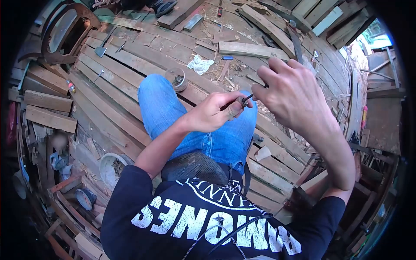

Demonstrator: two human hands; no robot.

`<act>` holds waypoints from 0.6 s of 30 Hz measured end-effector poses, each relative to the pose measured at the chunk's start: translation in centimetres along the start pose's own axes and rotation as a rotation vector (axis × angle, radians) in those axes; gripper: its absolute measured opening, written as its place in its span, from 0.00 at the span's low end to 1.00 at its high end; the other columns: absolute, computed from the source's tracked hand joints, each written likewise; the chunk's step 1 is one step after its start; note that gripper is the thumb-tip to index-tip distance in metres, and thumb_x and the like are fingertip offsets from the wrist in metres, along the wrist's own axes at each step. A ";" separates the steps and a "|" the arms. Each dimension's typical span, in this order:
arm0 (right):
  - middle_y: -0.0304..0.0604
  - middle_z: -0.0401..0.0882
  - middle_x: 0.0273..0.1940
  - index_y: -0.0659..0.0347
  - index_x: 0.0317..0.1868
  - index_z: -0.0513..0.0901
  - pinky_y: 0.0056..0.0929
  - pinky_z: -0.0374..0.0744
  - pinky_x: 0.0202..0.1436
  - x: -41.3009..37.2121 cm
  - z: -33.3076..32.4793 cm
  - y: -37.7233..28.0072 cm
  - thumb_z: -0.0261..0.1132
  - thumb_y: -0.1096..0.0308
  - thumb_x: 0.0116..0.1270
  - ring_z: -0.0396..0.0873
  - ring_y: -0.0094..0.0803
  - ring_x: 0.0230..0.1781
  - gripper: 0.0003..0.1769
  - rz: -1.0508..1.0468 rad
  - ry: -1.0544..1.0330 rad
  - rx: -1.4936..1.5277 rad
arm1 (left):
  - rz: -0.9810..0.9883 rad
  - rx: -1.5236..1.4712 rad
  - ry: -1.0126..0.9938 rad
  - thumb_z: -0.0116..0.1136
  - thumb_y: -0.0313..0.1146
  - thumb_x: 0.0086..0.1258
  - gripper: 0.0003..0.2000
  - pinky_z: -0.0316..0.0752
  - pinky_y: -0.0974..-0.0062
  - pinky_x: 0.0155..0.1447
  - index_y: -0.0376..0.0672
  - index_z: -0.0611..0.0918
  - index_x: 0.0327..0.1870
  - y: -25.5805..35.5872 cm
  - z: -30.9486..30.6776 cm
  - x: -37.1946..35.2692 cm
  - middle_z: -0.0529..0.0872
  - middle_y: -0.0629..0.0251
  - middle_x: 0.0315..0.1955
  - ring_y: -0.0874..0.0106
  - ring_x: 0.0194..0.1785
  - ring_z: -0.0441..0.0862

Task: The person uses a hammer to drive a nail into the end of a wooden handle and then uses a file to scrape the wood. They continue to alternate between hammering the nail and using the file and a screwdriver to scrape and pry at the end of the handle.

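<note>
Wooden planks (130, 65) cover the floor under a knee in blue jeans (164, 104). In the middle of the frame the left hand (214, 115) and the right hand (290, 93) come together, both pinched on a thin dark piece (247, 99) just above the knee. What the piece is, I cannot tell. A clear cup (176, 79) stands near on the planks, and a crumpled white paper (200, 65) lies above it in the frame.
</note>
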State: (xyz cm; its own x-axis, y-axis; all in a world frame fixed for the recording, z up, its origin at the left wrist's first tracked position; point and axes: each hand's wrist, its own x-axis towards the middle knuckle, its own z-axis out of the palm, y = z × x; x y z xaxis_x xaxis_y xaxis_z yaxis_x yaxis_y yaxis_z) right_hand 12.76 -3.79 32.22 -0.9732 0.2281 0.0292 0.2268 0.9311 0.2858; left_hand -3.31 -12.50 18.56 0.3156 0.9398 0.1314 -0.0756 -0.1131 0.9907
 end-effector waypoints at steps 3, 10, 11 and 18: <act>0.37 0.80 0.31 0.57 0.20 0.83 0.29 0.79 0.36 0.0 0.5 0.5 0.66 0.67 0.51 0.78 0.29 0.40 0.06 -0.067 0.000 0.032 | -0.037 -0.040 0.064 0.50 0.45 0.76 0.17 0.67 0.82 0.33 0.39 0.79 0.48 -0.1 0.5 -0.4 0.75 0.72 0.23 0.84 0.28 0.69; 0.34 0.80 0.32 0.56 0.21 0.83 0.29 0.80 0.38 -0.1 1.2 0.8 0.65 0.67 0.54 0.78 0.29 0.43 0.06 -0.105 0.001 0.064 | 0.003 -0.064 0.176 0.61 0.39 0.70 0.15 0.66 0.84 0.30 0.39 0.81 0.50 -1.6 0.9 -0.6 0.79 0.72 0.27 0.86 0.27 0.69; 0.34 0.80 0.31 0.56 0.21 0.83 0.28 0.80 0.38 -0.1 1.2 0.9 0.65 0.67 0.54 0.78 0.29 0.42 0.07 -0.112 0.002 0.067 | 0.001 -0.064 0.176 0.61 0.39 0.70 0.15 0.66 0.84 0.30 0.39 0.81 0.50 -1.5 0.9 -0.5 0.79 0.72 0.27 0.86 0.27 0.69; 0.37 0.81 0.28 0.59 0.20 0.81 0.31 0.82 0.32 -0.6 2.7 1.4 0.64 0.69 0.54 0.81 0.32 0.35 0.07 -0.096 -0.112 0.220 | 0.198 0.288 0.233 0.66 0.34 0.64 0.18 0.73 0.79 0.36 0.32 0.80 0.50 -2.3 0.6 0.2 0.84 0.62 0.32 0.79 0.32 0.78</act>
State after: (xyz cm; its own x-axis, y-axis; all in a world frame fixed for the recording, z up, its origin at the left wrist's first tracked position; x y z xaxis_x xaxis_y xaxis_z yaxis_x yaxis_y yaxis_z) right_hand 13.72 -1.79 29.99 -0.9832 0.1544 -0.0976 0.1484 0.9867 0.0663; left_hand -2.52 -12.24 16.30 0.0969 0.9348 0.3416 0.1645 -0.3536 0.9208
